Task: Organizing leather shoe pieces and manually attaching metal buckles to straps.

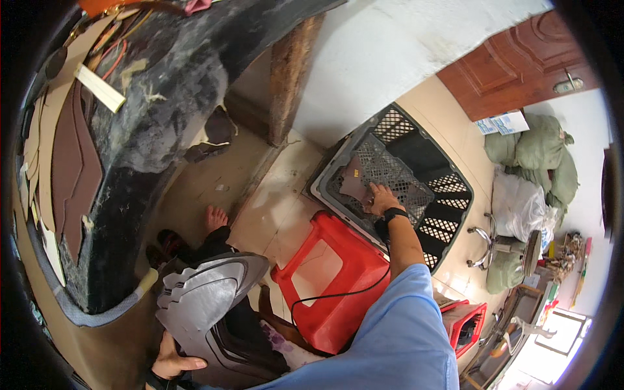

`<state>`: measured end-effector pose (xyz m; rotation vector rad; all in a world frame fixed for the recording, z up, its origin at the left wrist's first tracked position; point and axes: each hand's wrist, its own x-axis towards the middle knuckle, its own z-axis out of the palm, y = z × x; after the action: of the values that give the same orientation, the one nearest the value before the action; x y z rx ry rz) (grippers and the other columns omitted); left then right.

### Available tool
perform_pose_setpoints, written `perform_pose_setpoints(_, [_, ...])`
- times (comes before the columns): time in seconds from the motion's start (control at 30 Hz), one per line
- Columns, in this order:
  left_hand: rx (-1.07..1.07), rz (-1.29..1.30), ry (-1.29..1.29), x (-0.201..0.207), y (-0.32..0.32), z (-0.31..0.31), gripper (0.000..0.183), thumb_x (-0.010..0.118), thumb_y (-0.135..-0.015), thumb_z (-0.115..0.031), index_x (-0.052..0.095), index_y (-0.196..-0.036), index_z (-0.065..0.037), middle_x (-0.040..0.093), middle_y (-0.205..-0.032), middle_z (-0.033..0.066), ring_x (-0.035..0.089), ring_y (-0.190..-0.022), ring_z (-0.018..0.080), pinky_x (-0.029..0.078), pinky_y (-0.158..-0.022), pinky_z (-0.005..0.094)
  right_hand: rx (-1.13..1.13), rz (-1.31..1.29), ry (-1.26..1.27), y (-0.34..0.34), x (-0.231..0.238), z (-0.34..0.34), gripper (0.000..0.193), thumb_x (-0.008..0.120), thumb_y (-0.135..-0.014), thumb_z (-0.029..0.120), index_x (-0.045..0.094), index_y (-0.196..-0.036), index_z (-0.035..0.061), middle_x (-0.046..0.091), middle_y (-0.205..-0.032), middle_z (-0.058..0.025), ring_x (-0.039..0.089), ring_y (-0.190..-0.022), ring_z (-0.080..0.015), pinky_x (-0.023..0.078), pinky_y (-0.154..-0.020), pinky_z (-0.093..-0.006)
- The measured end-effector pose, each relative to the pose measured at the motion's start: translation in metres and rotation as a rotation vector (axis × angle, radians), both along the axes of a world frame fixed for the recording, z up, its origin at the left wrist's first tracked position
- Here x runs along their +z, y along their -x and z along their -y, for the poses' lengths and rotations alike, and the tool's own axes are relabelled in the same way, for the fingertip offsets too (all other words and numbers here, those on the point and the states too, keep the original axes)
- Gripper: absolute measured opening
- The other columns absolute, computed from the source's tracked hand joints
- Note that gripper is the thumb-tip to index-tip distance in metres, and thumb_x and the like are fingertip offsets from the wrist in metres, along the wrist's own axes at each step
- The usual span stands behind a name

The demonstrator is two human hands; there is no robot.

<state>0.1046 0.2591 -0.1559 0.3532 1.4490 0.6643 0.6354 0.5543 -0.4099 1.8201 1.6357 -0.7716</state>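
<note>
The left hand (172, 361), at the near left, gripped a stack of grey sheets (195, 292) by its near edge, the thumb lying on top. The right hand (383, 200) reached into the black crate (426, 159) on the floor, its fingers at the right edge of a dark brown piece (353, 183) in the crate's left part, though whether they had closed on it could not be told. A red stool (331, 325) stood just on the near side of the crate, and brown sheets (75, 172) lay on the desk (156, 91) at the left.
</note>
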Motion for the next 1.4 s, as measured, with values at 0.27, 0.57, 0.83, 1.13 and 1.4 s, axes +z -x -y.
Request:
perform_pose_setpoints(0.27, [-0.075,-0.030,-0.011,0.001,0.004,-0.007,0.116,0.092,-0.051,-0.019,0.031,-0.146,0.006,0.045,-0.140,0.0172,0.042,-0.131,0.0288,0.029,-0.112,0.0384,0.046,0.149,0.164,0.004,-0.022,-0.018,0.119,0.083,-0.065,0.055,0.019,-0.157,0.0160,0.025,-0.159,-0.0174,0.020,-0.149,-0.0351,0.028,-0.115,-0.0550])
perform_pose_setpoints(0.57, [-0.087,-0.031,0.039,0.006,0.004,-0.012,0.121,0.097,-0.051,-0.021,0.028,-0.147,0.005,0.043,-0.142,0.0174,0.040,-0.133,0.0285,0.027,-0.113,0.0386,-0.030,0.028,0.122,-0.004,-0.046,-0.021,0.113,0.085,-0.064,0.050,0.029,-0.153,0.0105,0.035,-0.154,-0.0166,0.036,-0.141,-0.0357,0.037,-0.114,-0.0453])
perform_pose_setpoints(0.83, [-0.216,-0.075,0.057,0.005,0.011,-0.009,0.127,0.096,-0.053,-0.017,0.019,-0.151,0.005,0.036,-0.148,0.0166,0.034,-0.137,0.0280,0.024,-0.115,0.0378,-0.015,0.107,0.135,-0.006,-0.057,-0.020,0.083,0.081,-0.070,0.046,0.050,-0.140,0.0124,0.045,-0.148,-0.0134,0.043,-0.137,-0.0374,0.040,-0.108,-0.0562])
perform_pose_setpoints(1.13, [-0.159,-0.029,0.046,-0.005,0.012,-0.005,0.127,0.097,-0.051,-0.022,0.021,-0.150,0.005,0.038,-0.146,0.0169,0.036,-0.135,0.0272,0.026,-0.114,0.0389,-0.213,-0.264,0.236,-0.025,-0.022,-0.023,0.052,0.074,-0.083,0.032,0.062,-0.124,0.0027,0.065,-0.121,-0.0234,0.062,-0.115,-0.0337,0.049,-0.095,-0.0428])
perform_pose_setpoints(1.4, [-0.108,0.037,-0.034,0.012,-0.004,-0.022,0.108,0.092,-0.056,-0.028,0.037,-0.143,0.005,0.047,-0.140,0.0158,0.042,-0.131,0.0258,0.029,-0.113,0.0383,-0.376,-0.600,-0.493,-0.003,0.068,-0.001,0.028,0.071,-0.087,0.020,0.062,-0.091,-0.0053,0.067,-0.084,-0.0190,0.062,-0.077,-0.0357,0.048,-0.070,-0.0429])
